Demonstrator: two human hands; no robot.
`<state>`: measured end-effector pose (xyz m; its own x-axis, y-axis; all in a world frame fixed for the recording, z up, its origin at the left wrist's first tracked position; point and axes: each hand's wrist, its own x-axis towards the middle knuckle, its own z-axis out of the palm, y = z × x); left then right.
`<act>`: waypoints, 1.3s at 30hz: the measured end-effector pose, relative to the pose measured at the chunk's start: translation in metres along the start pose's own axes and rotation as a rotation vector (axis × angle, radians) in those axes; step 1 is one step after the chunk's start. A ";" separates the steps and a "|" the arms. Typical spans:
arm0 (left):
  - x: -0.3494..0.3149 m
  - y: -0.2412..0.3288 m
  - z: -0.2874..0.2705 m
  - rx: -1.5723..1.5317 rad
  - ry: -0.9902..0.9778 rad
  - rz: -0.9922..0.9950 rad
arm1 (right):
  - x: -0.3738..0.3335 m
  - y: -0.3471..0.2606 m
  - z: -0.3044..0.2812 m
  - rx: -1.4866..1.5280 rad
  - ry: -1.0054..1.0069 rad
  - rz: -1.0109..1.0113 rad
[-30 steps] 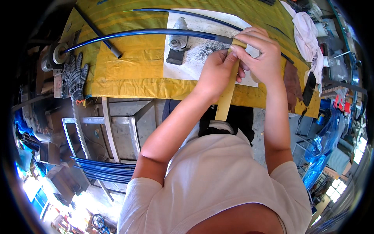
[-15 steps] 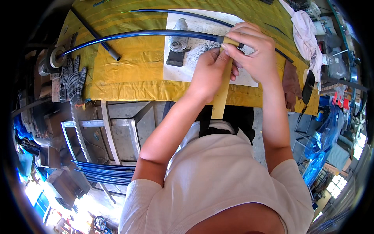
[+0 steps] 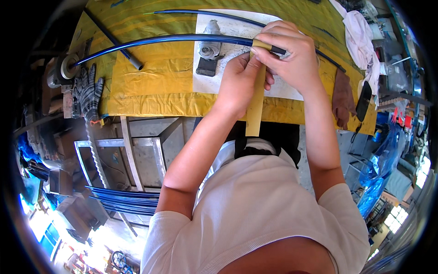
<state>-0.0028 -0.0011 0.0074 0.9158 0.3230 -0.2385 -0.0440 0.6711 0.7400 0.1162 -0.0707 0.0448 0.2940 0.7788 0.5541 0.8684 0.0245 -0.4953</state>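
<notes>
A long glossy blue rod spans the table from a round metal fitting at the left to my hands. Near the rod's dark right end, a yellow strip loops around it and hangs down past the table edge. My right hand pinches the looped part against the rod between thumb and fingers. Just below, my left hand is closed on the hanging length of the strip, thumb on top. Some of the fingertips behind the strip are hidden.
Yellow sheeting covers the table. White speckled paper carries a grey tool. A second dark rod lies behind, another rod at left. A striped glove rests near the fitting; several blue rods sit lower left.
Both hands have shifted slightly left, and the yellow loop has moved left along the rod. More of the rod's dark end shows. Both hands keep their hold.
</notes>
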 end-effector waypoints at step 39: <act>0.002 0.006 0.001 0.011 -0.037 -0.004 | 0.002 0.004 -0.002 0.021 0.024 0.021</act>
<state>-0.0010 0.0023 0.0122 0.9302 0.2953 -0.2178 -0.0362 0.6645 0.7464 0.1210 -0.0701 0.0450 0.3216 0.7638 0.5596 0.8535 0.0220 -0.5206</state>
